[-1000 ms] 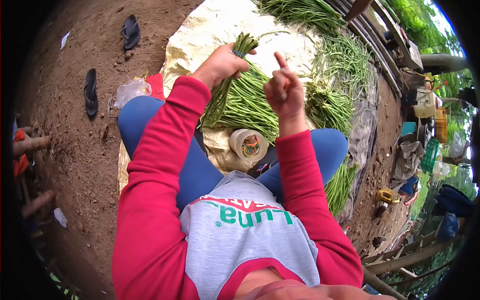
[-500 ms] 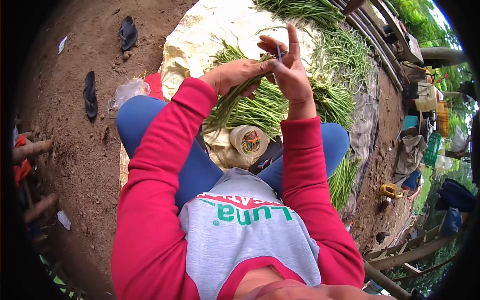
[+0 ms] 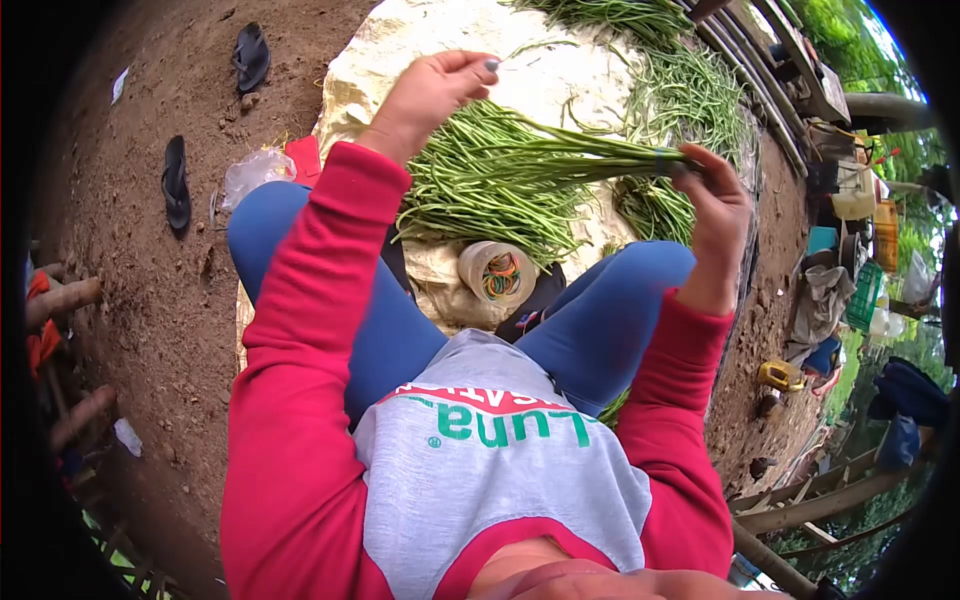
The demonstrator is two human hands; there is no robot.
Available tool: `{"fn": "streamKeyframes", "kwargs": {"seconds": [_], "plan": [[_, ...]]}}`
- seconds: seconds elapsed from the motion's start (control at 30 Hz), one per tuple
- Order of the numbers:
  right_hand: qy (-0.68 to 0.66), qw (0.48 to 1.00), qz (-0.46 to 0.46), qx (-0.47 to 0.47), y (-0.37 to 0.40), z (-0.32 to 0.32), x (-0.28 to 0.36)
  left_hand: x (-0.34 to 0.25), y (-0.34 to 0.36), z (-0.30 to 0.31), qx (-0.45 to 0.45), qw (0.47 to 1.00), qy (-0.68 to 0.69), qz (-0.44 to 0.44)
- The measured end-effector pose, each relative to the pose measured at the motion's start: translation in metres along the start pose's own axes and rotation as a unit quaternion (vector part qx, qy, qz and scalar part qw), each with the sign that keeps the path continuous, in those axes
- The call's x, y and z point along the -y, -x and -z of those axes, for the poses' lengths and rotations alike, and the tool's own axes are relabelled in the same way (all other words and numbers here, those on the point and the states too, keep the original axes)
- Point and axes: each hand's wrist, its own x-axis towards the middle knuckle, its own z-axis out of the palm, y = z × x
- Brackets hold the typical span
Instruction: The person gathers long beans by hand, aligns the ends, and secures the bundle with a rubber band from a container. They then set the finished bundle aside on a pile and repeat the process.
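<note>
My right hand (image 3: 718, 200) grips one end of a bundle of long green beans (image 3: 560, 150), near a blue rubber band (image 3: 664, 160) around it. The bundle stretches leftward over a larger pile of long beans (image 3: 490, 205). My left hand (image 3: 430, 95) is raised beyond the pile, apart from the bundle, with thumb and fingers pinched together. Whether anything thin is between those fingertips I cannot make out. Between my legs stands a plastic tub (image 3: 484, 272) holding coloured rubber bands (image 3: 500, 275).
A pale sheet (image 3: 370, 75) lies under the beans. More beans (image 3: 690, 100) are spread at the far right, with another bunch (image 3: 650, 210) nearer. Black flip-flops (image 3: 176, 185), a clear plastic bag (image 3: 258, 178) and a red object (image 3: 303, 158) lie at left. A yellow object (image 3: 780, 376) is at right.
The blue band, earlier stretched on my right fingers, is now around the bundle. My left hand has let go of the beans and moved up and left; my right hand has carried them rightward.
</note>
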Motion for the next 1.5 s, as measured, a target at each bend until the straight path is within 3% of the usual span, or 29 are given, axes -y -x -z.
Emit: {"fn": "streamKeyframes", "kwargs": {"seconds": [0.1, 0.23, 0.3, 0.37, 0.43, 0.47, 0.5, 0.57, 0.63, 0.7, 0.77, 0.8, 0.97, 1.1, 1.17, 1.23, 1.3, 1.33, 1.43, 1.5], "plan": [[0.108, 0.987, 0.075, -0.097, -0.005, 0.057, 0.024, -0.019, 0.006, 0.026, -0.1, 0.993, -0.003, -0.07], [0.253, 0.948, 0.101, -0.164, -0.03, 0.107, 0.016, -0.041, 0.017, 0.046, -0.099, 0.991, 0.035, -0.083], [0.546, 0.814, 0.137, -0.143, -0.048, 0.118, -0.01, -0.047, 0.02, 0.045, -0.11, 0.99, 0.019, -0.087], [0.64, 0.754, -0.134, -0.07, -0.062, 0.082, -0.032, -0.051, 0.02, 0.044, -0.125, 0.988, 0.004, -0.095], [0.765, 0.642, -0.018, 0.045, -0.06, 0.057, -0.092, -0.053, 0.018, 0.043, -0.113, 0.988, 0.016, -0.103], [0.691, 0.716, -0.033, 0.096, -0.067, 0.035, -0.126, -0.052, 0.015, 0.041, -0.116, 0.988, 0.014, -0.1], [0.657, 0.732, -0.029, 0.176, -0.07, 0.001, -0.147, -0.052, 0.012, 0.039, -0.116, 0.988, 0.016, -0.103], [0.614, 0.735, -0.047, 0.285, -0.065, -0.077, -0.168, -0.056, 0.007, 0.029, -0.119, 0.987, 0.016, -0.103], [0.598, 0.725, 0.02, 0.342, -0.058, -0.131, -0.209, -0.073, 0.007, 0.012, -0.139, 0.988, -0.011, -0.065], [0.623, 0.721, 0.098, 0.287, -0.053, -0.164, -0.264, -0.073, 0.002, 0.008, -0.146, 0.989, -0.007, -0.036], [0.609, 0.737, 0.037, 0.292, -0.05, -0.186, -0.285, -0.065, -0.006, 0.011, -0.127, 0.987, -0.059, -0.073], [0.632, 0.723, 0.033, 0.278, -0.047, -0.196, -0.281, -0.063, -0.008, 0.012, -0.144, 0.977, -0.127, -0.094], [0.655, 0.703, 0.035, 0.275, -0.033, -0.202, -0.257, -0.058, -0.015, 0.014, -0.149, 0.978, -0.117, -0.085], [0.595, 0.763, 0.108, 0.231, -0.026, -0.191, -0.264, -0.05, -0.021, 0.01, -0.129, 0.981, -0.099, -0.109], [0.526, 0.806, -0.028, 0.271, -0.029, -0.186, -0.263, -0.039, -0.024, 0.009, -0.132, 0.977, -0.096, -0.135], [0.493, 0.825, -0.028, 0.275, -0.043, -0.172, -0.273, -0.025, -0.027, 0.01, -0.105, 0.982, -0.134, -0.084], [0.31, 0.902, -0.14, 0.265, -0.057, -0.157, -0.285, -0.01, -0.027, 0.005, -0.062, 0.971, -0.226, -0.054], [0.149, 0.933, -0.213, 0.248, -0.06, -0.154, -0.273, -0.004, -0.026, -0.001, -0.011, 0.953, -0.302, -0.025], [0.04, 0.927, -0.276, 0.249, -0.067, -0.137, -0.255, 0.022, -0.027, -0.025, 0.194, 0.848, -0.482, 0.106], [0.02, 0.923, -0.294, 0.246, -0.066, -0.134, -0.262, 0.075, -0.021, -0.037, 0.275, 0.78, -0.552, 0.108]]}}
